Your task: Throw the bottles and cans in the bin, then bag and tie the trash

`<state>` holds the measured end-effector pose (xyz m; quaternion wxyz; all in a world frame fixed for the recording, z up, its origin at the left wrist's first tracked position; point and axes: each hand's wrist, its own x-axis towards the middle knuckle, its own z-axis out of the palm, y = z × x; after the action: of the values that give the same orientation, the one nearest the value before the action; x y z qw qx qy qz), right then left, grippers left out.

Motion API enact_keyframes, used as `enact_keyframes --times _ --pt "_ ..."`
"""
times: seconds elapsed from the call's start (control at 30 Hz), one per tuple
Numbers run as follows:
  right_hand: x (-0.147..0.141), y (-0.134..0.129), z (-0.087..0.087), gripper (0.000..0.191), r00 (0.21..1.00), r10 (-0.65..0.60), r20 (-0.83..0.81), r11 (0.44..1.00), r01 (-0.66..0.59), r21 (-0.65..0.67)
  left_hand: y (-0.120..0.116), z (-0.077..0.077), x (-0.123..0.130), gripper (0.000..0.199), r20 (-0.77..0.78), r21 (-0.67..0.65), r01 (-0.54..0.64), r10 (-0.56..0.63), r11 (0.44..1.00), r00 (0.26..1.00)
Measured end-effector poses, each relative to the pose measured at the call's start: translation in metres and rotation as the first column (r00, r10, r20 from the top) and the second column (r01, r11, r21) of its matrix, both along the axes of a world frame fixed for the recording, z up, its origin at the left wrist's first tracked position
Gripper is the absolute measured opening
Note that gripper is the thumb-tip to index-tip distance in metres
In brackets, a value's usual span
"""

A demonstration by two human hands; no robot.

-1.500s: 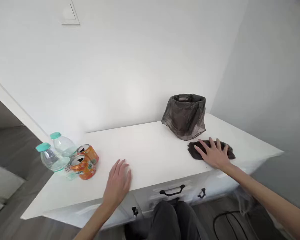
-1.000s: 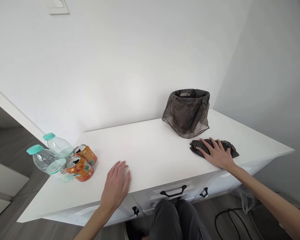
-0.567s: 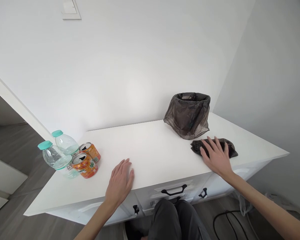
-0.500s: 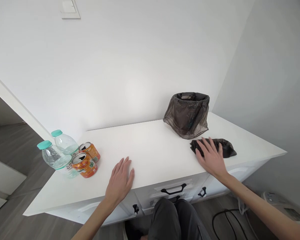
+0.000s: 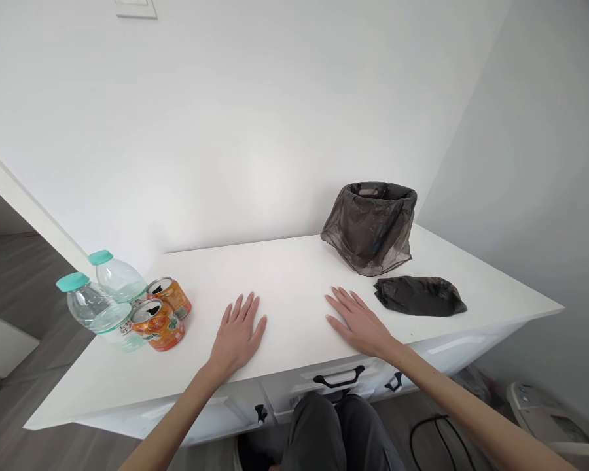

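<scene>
My left hand (image 5: 236, 337) lies flat on the white cabinet top (image 5: 285, 288), fingers apart and holding nothing. My right hand (image 5: 357, 322) also rests flat on the surface with spread fingers, nothing in it. Just to its right is a folded black plastic bundle (image 5: 419, 296). Behind that stands a bin lined with a dark translucent bag (image 5: 373, 226), its mouth open upward. Left of my left hand, two orange cans (image 5: 160, 327) (image 5: 173, 297) stand upright with opened tops. Beside them are two clear bottles with teal caps (image 5: 101, 314) (image 5: 120, 278).
White wall behind the cabinet, grey wall at the right. Drawers with black handles (image 5: 339, 377) face my knees (image 5: 319, 432). A black cable (image 5: 439, 422) and a pale appliance (image 5: 544, 412) are on the floor at the lower right.
My right hand has left the black bundle and moved left onto the bare surface. My left hand stays flat. The view has shifted slightly.
</scene>
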<state>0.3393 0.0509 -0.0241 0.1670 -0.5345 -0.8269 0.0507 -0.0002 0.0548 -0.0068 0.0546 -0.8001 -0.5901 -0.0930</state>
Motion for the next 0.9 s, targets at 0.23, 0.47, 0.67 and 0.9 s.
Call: enact_keyframes --times 0.23,0.47,0.67,0.9 --pt "0.004 0.002 -0.004 0.067 1.0 0.016 -0.023 1.0 -0.016 -0.001 0.002 -0.007 -0.001 0.062 0.043 0.064 0.03 -0.033 0.997 0.999" --pt "0.008 0.003 -0.006 0.067 0.999 0.022 -0.039 1.0 -0.022 0.0 -0.002 -0.003 0.003 0.059 0.047 0.044 0.006 -0.008 0.999 0.999" --pt "0.006 -0.001 -0.01 0.066 0.999 0.015 -0.035 1.0 -0.015 -0.003 -0.012 0.003 0.009 0.057 0.022 0.022 -0.028 0.028 0.999 0.999" --pt "0.027 0.013 0.027 0.058 0.979 0.046 -0.197 0.996 -0.031 0.078 -0.02 -0.005 0.011 0.054 0.039 0.1 -0.063 0.059 0.993 0.998"
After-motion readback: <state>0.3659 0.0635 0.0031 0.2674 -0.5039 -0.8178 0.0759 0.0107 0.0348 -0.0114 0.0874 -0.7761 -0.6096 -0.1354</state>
